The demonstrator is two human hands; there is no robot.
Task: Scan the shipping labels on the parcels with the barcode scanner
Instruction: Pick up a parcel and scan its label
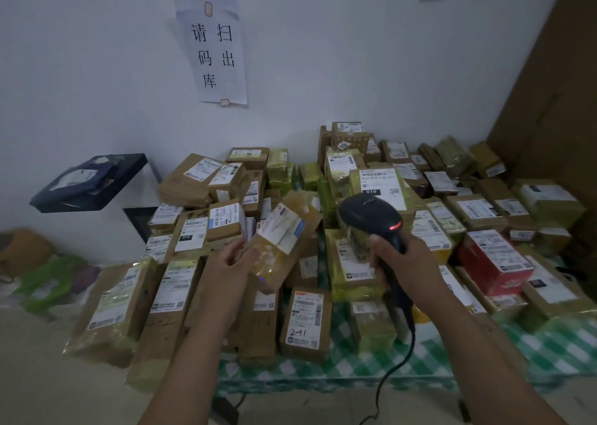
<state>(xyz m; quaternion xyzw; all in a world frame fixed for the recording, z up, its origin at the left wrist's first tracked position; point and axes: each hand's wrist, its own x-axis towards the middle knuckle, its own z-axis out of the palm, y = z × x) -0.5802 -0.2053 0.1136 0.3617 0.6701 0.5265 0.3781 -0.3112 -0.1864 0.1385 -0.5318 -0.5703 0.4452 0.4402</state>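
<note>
Dozens of parcels (478, 211) cover the bench (339, 369), stacked from the near edge to the far wall and out to the right, and almost every one shows a white label on top. One of them, a taped parcel (284, 247) in yellow-brown wrap, is up off the heap in my left hand (226, 263). My fingers (237, 247) curl round its near end and tip it so that its shipping label (284, 227) faces up and to the right. My right hand (410, 263) is wrapped tight round the handle of the barcode scanner (368, 211), just right of that parcel. The scanner's head sits above the pile with a red light lit on its back, and the cable (410, 344) hangs down over the near edge of the bench. I cannot tell whether the beam lands on the label, since no red line shows there. So I judge that I am in the middle of one scan, with this parcel presented and the reader close but perhaps not yet squared to the barcode. How many are done I cannot say: nothing in the heap tells a scanned parcel from an unscanned one, and I see no pile plainly set apart as finished. The box marked 241 (305, 321) near me, the red box (494, 259) on the right and the rows at the far side all look like work left, so I reckon most of the job lies ahead.
</note>
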